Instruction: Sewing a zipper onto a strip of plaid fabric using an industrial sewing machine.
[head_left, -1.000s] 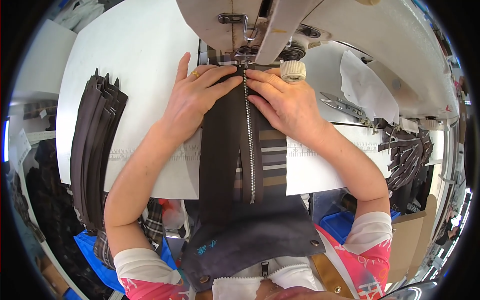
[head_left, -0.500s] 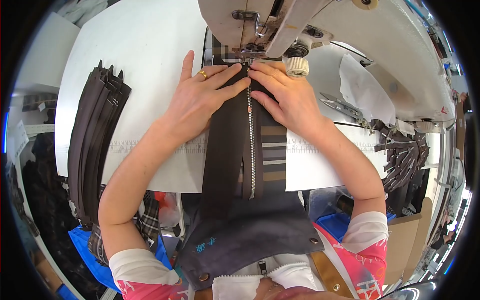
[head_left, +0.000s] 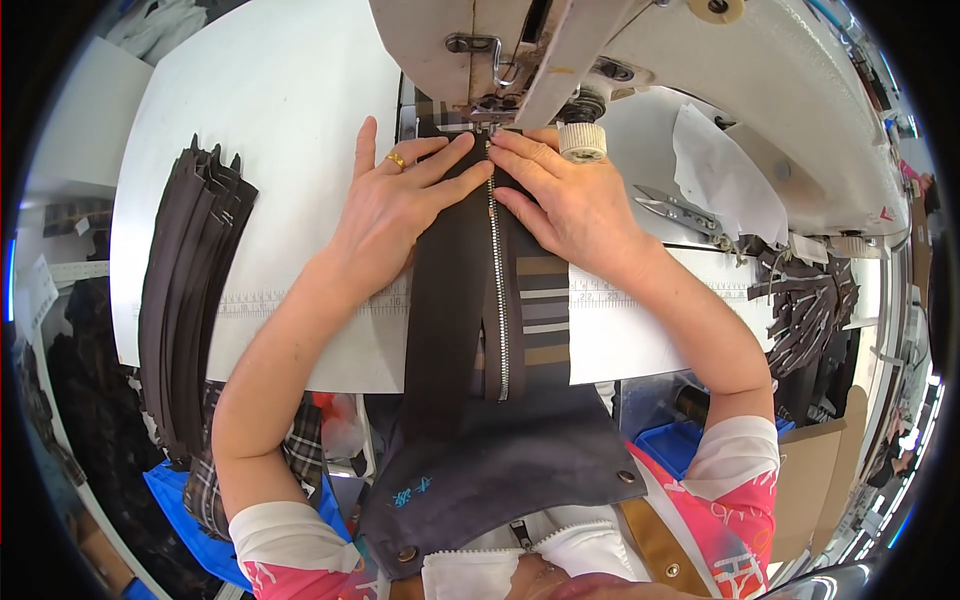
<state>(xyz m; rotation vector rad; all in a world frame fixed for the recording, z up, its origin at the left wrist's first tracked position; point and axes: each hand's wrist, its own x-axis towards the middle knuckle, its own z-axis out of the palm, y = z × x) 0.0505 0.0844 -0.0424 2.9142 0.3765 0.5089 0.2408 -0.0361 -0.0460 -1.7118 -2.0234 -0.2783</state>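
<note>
Under the needle area of the sewing machine [head_left: 640, 60], a metal-toothed zipper [head_left: 499, 310] runs lengthwise toward me, its far end at the presser foot [head_left: 486, 127]. A long dark brown fabric strip [head_left: 442, 310] lies along its left side. On its right, fabric with tan, grey and white stripes [head_left: 543, 308] shows beneath. My left hand [head_left: 408, 190], wearing a gold ring, lies flat on the strip with fingers spread, two fingertips beside the teeth. Flat on the zipper's right edge rests my right hand [head_left: 572, 195], fingers stretched toward the foot. Some right fingertips are hidden behind the machine's white knob [head_left: 583, 142].
A stack of dark fabric strips [head_left: 195, 290] hangs over the table's left edge. Thread snips [head_left: 680, 210] and a white cloth [head_left: 722, 165] lie right of the machine's needle. A bundle of dark zipper pieces [head_left: 812, 305] sits farther right. A ruler scale [head_left: 310, 300] crosses the white table.
The whole view has shifted slightly, with the machine a little lower and farther left in the picture. Both hands keep nearly the same pose on the fabric beside the zipper.
</note>
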